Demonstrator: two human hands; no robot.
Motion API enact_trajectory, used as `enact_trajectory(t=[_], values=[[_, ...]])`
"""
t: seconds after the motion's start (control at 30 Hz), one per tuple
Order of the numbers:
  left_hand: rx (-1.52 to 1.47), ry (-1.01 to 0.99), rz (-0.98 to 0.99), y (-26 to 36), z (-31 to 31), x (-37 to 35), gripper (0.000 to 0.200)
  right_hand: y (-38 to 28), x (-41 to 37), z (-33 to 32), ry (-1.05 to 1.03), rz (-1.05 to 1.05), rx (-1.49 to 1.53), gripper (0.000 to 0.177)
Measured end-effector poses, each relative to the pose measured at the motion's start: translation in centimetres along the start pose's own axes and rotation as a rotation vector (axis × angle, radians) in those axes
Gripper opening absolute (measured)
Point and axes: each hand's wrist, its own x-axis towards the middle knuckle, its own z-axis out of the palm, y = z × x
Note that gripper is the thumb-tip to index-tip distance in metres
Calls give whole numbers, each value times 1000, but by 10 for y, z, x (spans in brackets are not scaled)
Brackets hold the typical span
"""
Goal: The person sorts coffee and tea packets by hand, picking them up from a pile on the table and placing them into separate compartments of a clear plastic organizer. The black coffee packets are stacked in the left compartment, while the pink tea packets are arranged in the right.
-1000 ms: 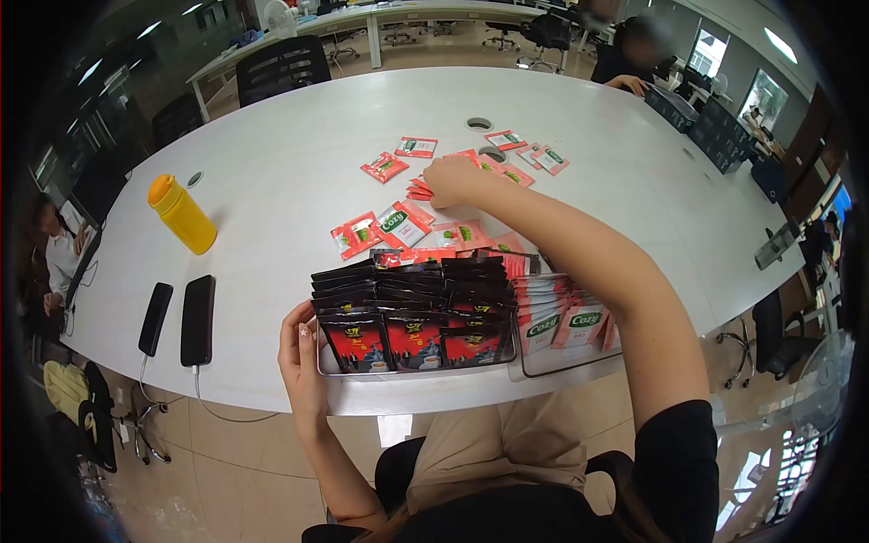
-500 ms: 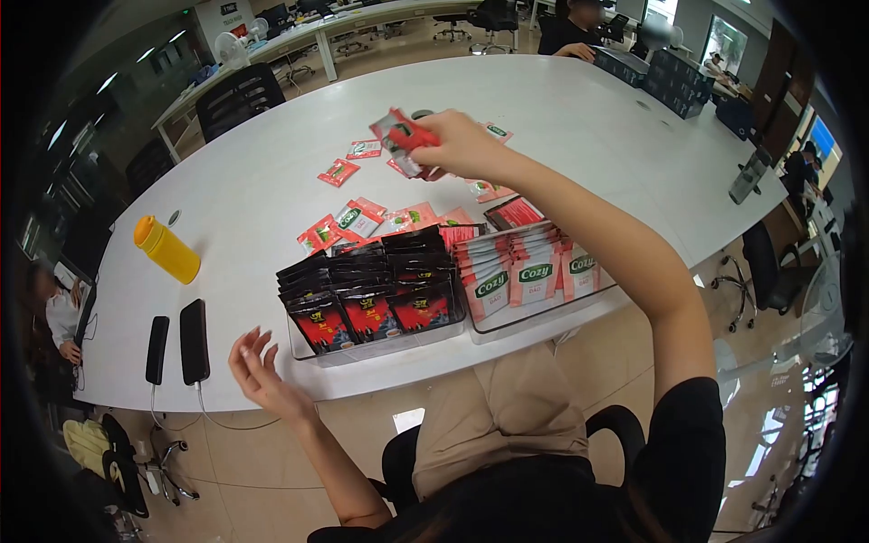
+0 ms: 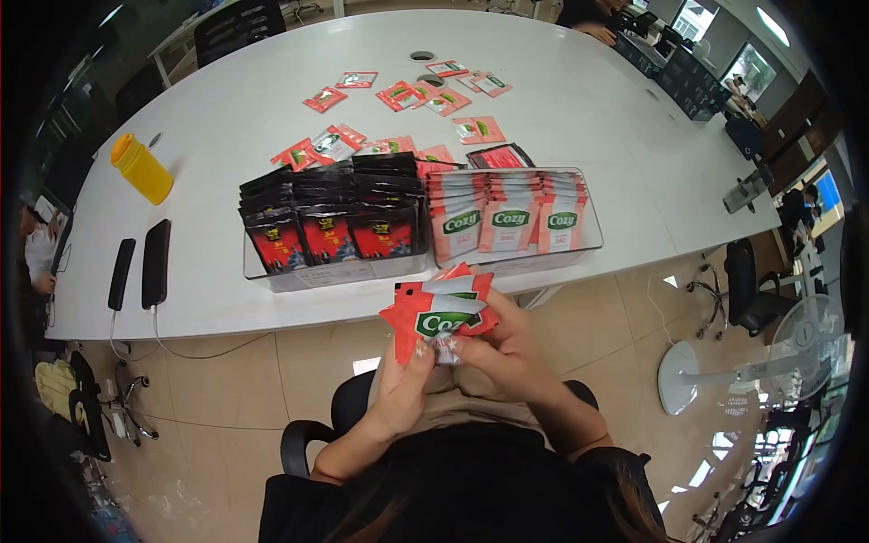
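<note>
Above my lap, a small bunch of red-and-white Cozy sachets (image 3: 442, 306) is held between both hands. My left hand (image 3: 404, 387) grips its lower left edge, thumb on the front. On the other side, my right hand (image 3: 505, 351) is closed round the lower right of the bunch. Just beyond, at the table's near edge, one clear bin (image 3: 348, 277) holds rows of black-and-red sachets (image 3: 326, 237). Beside it a second clear bin (image 3: 525, 261) holds upright Cozy sachets (image 3: 510, 222). Several loose red sachets (image 3: 398, 96) lie scattered behind the bins.
On the left of the white table (image 3: 244, 118) stand a yellow bottle (image 3: 141, 169) and two dark phone-like devices, one a phone (image 3: 156, 262), with cables. Dark boxes (image 3: 690, 83) and a person's hand (image 3: 597, 33) are at the far right. A white fan (image 3: 679, 378) stands on the floor.
My right hand has come back from over the table to my lap with the sachets. My left hand has moved right and now grips them too. The view has tilted down.
</note>
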Motion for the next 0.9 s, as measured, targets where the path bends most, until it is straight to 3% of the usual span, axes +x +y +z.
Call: enact_trajectory(t=[0.07,0.13,0.23,0.37,0.6,0.7,0.8,0.9], values=[[-177,65,-121,-2,16,0,47,14,-2,-2,81,-228,-392,43],[-27,47,-140,-17,11,-6,44,12,-1,-9,144,-439,-771,48],[-55,35,-94,-15,23,-7,45,9,-4,-17,191,-240,-534,55],[-335,-41,-49,-15,24,-9,48,2,-3,-30,250,-284,-531,42],[-33,59,-55,-9,22,3,38,13,-2,-38,314,-323,-517,33],[-40,140,23,-17,11,5,35,9,-1,-36,360,-201,-398,28],[-4,171,94,-6,4,11,35,3,19,-46,535,-480,-375,20],[-16,215,99,-1,-6,12,35,-8,43,-61,558,-527,-263,20]])
